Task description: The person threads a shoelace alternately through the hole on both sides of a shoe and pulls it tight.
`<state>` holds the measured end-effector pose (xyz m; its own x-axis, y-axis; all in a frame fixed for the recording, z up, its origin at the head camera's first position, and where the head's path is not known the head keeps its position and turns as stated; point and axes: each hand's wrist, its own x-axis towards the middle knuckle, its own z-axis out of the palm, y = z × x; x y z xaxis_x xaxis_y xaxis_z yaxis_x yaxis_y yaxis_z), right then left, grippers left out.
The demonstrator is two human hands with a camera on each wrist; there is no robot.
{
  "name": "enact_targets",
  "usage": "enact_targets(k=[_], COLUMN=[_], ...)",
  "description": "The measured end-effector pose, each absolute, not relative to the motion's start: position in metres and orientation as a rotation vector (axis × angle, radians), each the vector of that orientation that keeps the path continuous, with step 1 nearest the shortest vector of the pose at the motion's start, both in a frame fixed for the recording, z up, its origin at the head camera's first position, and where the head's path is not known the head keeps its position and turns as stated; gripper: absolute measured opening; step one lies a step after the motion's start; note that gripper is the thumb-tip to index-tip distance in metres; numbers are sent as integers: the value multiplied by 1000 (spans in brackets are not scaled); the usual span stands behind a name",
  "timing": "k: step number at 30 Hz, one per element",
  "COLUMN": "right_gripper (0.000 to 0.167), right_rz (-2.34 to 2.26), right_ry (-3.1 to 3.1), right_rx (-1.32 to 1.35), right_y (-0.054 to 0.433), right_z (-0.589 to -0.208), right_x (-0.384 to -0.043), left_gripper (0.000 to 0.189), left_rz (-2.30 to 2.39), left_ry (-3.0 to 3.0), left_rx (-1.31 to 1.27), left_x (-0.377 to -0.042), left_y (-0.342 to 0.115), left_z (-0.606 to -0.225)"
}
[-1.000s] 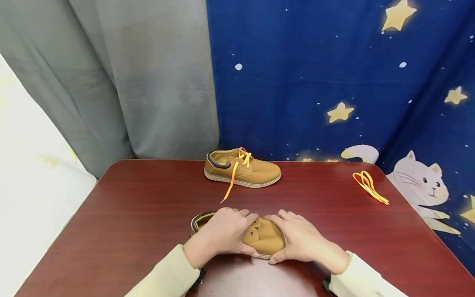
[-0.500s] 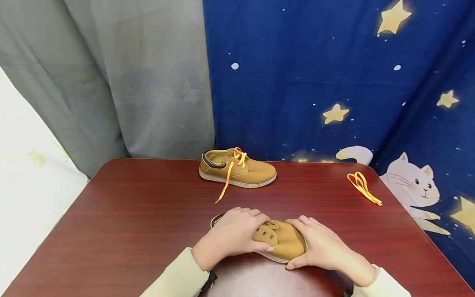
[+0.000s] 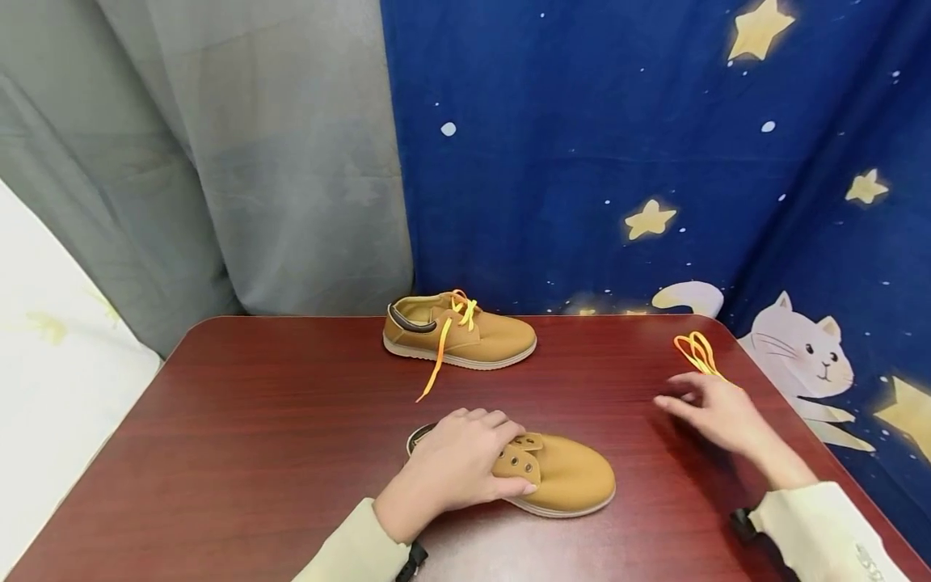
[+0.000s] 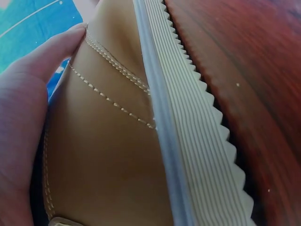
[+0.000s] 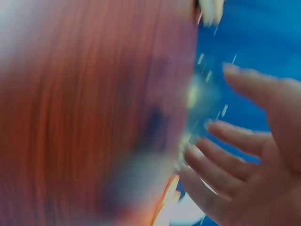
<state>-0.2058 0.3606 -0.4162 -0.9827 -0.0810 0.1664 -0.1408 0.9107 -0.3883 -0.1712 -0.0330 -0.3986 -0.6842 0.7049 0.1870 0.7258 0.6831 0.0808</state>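
Observation:
A tan shoe (image 3: pixel 578 477) without a lace lies near the front of the table, toe to the right. My left hand (image 3: pixel 465 465) grips it over the middle, thumb on the near side and fingers over the far side, hiding much of the heel half. In the left wrist view, the shoe's stitched side (image 4: pixel 113 165) and ridged sole (image 4: pixel 193 122) fill the middle. At the right, my right hand (image 3: pixel 716 412) hovers beside a folded yellow-orange shoelace (image 3: pixel 694 349) and hides its near end. Its fingers are spread and relaxed, holding nothing, in the blurred right wrist view.
A matching tan shoe (image 3: pixel 494 339), laced in yellow-orange, stands near the back edge of the dark red table (image 3: pixel 276 420). One lace end trails onto the tabletop. Grey (image 3: pixel 305 162) and blue star-patterned curtains (image 3: pixel 524 202) hang behind.
My right hand has let go of the shoe's toe and moved right and away to the folded shoelace. The shoe has slid right under my left hand, which still grips it.

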Motion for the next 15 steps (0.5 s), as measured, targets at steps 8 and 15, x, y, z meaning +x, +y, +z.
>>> enact_targets(k=[8,15], right_gripper=[61,64], right_rz=[408,428], right_ry=[-2894,-3104], right_rx=[-148,-225], right_y=[417,438], right_z=[-423,-428], right_x=[-225,-236], left_gripper=[59,59], left_rz=[-203,-205], left_ry=[-2716,-2705], left_rx=[-1161,-1157], left_x=[-169,-170], left_y=[-33,-33], left_z=[-400,-401])
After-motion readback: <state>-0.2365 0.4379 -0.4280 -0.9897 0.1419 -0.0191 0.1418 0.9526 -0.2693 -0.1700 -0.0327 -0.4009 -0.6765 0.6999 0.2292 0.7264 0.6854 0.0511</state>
